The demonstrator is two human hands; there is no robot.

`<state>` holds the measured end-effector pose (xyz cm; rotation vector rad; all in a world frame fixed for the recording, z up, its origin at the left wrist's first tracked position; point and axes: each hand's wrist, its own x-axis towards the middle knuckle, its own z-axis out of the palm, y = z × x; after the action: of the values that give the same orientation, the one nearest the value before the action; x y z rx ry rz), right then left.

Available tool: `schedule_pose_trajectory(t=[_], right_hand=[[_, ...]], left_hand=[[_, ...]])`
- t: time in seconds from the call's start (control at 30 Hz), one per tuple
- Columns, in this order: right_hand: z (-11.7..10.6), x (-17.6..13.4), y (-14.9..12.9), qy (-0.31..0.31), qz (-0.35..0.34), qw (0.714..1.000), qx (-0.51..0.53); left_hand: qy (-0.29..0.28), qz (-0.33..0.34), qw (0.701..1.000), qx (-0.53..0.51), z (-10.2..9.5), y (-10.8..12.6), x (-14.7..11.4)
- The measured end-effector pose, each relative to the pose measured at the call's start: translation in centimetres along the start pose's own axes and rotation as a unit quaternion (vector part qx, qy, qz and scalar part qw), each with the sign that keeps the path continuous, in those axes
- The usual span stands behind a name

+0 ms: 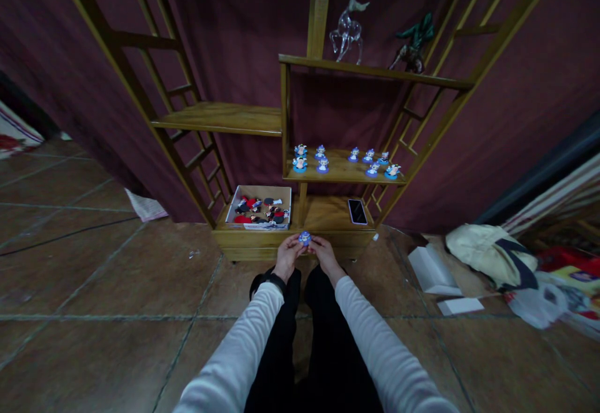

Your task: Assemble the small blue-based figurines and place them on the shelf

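A small purple-and-white figurine point(304, 238) is held between my two hands, in front of the lowest shelf. My left hand point(288, 255) pinches it from the left side, and my right hand point(325, 255) grips its right edge with the fingertips. Just beyond my left hand stands a white cardboard box point(229, 212) with several red and black figurines point(262, 211) lying in it. On the middle shelf point(344, 172), several similar figurines point(322, 164) stand upright in a left and a right group.
A phone point(357, 212) lies on the lower right shelf. Up top are a clear glass horse point(347, 33) and a dark green statue point(415, 43). On the floor at right sit a white carton point(434, 270), a cloth bag point(492, 253) and plastic bags point(539, 300).
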<state>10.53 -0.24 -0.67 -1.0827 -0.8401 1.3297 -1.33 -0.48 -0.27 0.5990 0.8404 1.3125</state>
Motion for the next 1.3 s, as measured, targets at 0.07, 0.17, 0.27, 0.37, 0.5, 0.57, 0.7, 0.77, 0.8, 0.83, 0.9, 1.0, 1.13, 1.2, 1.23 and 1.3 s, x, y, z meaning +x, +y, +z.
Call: schedule_pose_trajectory(t=[0.07, 0.17, 0.27, 0.37, 0.5, 0.57, 0.7, 0.77, 0.8, 0.83, 0.9, 1.0, 1.13, 1.2, 1.23, 1.3], right_hand=[[-0.1, 0.1, -0.2, 0.006, 0.0, 1.0, 0.005], [-0.1, 0.0, -0.4, 0.025, 0.002, 0.999, 0.026], [-0.1, 0.0, -0.4, 0.041, 0.002, 0.998, 0.037], [-0.1, 0.0, -0.3, 0.044, 0.006, 0.998, 0.033], [0.0, -0.1, -0.3, 0.015, 0.011, 0.999, 0.027], [0.1, -0.2, -0.5, 0.01, 0.008, 0.999, 0.029], [0.1, -0.3, -0.9, 0.022, -0.003, 0.999, 0.042], [0.0, -0.3, -0.9, 0.024, -0.005, 0.999, 0.046], [-0.1, -0.3, -0.9, 0.022, -0.003, 0.999, 0.045], [-0.1, -0.3, -0.8, 0.019, 0.0, 0.999, 0.042], [-0.1, -0.2, -0.8, 0.011, 0.006, 0.999, 0.031], [-0.1, -0.4, -0.9, 0.001, 0.01, 1.0, 0.023], [0.1, -0.7, -1.3, 0.007, 0.016, 0.999, 0.041], [0.2, -0.8, -1.4, -0.007, 0.019, 0.999, 0.039], [0.2, -0.7, -1.3, -0.016, 0.018, 0.999, 0.034], [0.1, -0.6, -1.1, -0.026, 0.015, 0.999, 0.026]], left_hand=[[-0.005, -0.005, 1.0, 0.007, 0.1, 0.1, -0.1], [-0.004, -0.014, 1.0, 0.012, 0.2, 0.2, -0.3], [-0.003, -0.015, 1.0, 0.009, 0.2, 0.3, -0.4], [-0.009, -0.009, 1.0, 0.002, 0.3, 0.4, -0.5], [-0.013, 0.0, 1.0, -0.003, 0.3, 0.4, -0.6], [-0.013, -0.001, 1.0, -0.001, 0.4, 0.5, -0.7], [0.001, -0.024, 1.0, 0.006, 0.5, 0.8, -0.8], [0.012, -0.039, 0.999, 0.006, 0.6, 0.9, -0.8], [0.013, -0.045, 0.999, 0.007, 0.6, 1.0, -0.8], [0.012, -0.05, 0.999, 0.009, 0.6, 1.0, -0.8], [0.009, -0.057, 0.998, 0.015, 0.5, 1.1, -0.7], [0.012, -0.063, 0.998, 0.026, 0.4, 1.0, -0.6], [0.015, -0.062, 0.998, 0.012, 0.3, 0.8, -0.5], [0.02, -0.058, 0.998, 0.004, 0.3, 0.7, -0.5], [0.021, -0.057, 0.998, 0.002, 0.3, 0.7, -0.5], [0.017, -0.056, 0.998, -0.001, 0.2, 0.7, -0.5]])
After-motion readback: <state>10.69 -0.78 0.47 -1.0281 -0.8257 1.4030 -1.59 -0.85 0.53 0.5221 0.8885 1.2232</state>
